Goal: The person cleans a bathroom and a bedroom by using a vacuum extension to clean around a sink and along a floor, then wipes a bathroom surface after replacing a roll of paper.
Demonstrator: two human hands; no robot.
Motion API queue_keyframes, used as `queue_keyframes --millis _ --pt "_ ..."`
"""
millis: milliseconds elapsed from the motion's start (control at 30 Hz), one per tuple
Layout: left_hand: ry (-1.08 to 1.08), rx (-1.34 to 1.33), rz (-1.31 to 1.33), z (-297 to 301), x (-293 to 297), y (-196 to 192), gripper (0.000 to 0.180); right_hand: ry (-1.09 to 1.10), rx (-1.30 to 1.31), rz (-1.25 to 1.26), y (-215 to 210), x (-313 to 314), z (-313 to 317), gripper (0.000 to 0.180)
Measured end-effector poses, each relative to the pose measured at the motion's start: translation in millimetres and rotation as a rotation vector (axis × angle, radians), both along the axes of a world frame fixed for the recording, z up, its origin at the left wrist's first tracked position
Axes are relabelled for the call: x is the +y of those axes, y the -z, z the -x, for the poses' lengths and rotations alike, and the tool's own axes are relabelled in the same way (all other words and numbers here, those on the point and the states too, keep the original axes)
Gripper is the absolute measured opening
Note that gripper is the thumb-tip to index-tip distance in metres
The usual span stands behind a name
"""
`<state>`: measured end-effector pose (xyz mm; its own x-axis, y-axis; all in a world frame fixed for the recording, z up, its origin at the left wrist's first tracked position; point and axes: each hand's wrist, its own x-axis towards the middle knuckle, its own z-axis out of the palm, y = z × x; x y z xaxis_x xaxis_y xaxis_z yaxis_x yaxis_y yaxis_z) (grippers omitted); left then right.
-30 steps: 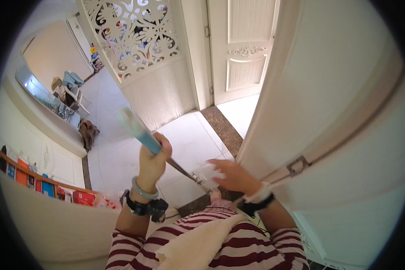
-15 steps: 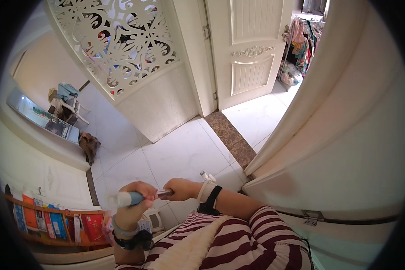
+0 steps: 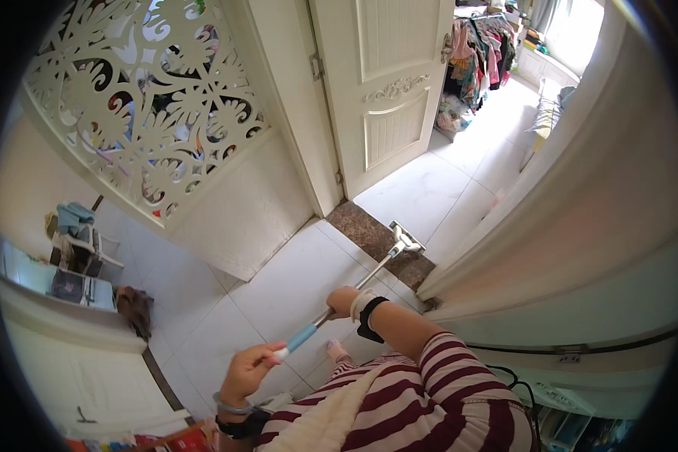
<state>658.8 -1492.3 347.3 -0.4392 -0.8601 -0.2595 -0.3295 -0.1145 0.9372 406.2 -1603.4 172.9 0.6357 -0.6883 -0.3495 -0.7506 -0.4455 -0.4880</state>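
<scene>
**Two hands on a flat mop at the doorway**

The person has a flat mop (image 3: 369, 273) gripped in both hands, pole running diagonally from about 7 o'clock up toward 1 o'clock. The left hand (image 3: 250, 371) is clenched around the blue grip at the near end of the pole, with a bracelet on that wrist. The right hand (image 3: 343, 301) is wrapped around the metal part further up, black band on the wrist. The mop head (image 3: 405, 236) sits flat on the dark stone threshold (image 3: 377, 239), right at the foot of the white panelled door (image 3: 388, 90). At 10 o'clock there's a white carved lattice screen (image 3: 151, 113). Up at 1 o'clock, past the doorway, a rack of hanging clothes (image 3: 478, 53) is visible. White tiled floor (image 3: 271, 294) runs underneath, and a striped sleeve (image 3: 459, 369) fills the bottom.
</scene>
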Motion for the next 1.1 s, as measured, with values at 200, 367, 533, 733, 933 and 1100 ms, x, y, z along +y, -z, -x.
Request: queue_keyframes --millis 200,367,533,733,933,1100 --pt "-0.005 0.061 -0.357 -2.0 -54.7 61.0 0.030 0.104 0.288 -0.178 45.7 -34.7 -21.2 0.028" --pt "0.236 -0.449 0.072 -24.6 -82.4 108.9 0.047 0.250 0.180 -0.145 68.5 -26.7 -46.2 0.032" --pt "0.282 -0.478 -0.028 -23.8 -107.1 110.9 0.051 0.239 0.090 -0.172 76.9 -42.6 -40.5 0.027" --pt "0.287 -0.501 0.091 -4.9 -171.4 125.3 0.049 0.259 0.089 -0.263 89.1 -105.2 -11.6 0.032" --pt "0.367 -0.585 -0.127 39.3 -251.2 104.8 0.051 0.267 0.017 -0.365 80.8 -174.7 38.3 0.035" --pt "0.424 -0.475 -0.033 87.5 -302.0 100.6 0.051 0.401 0.030 -0.183 90.8 -199.7 77.0 0.035"
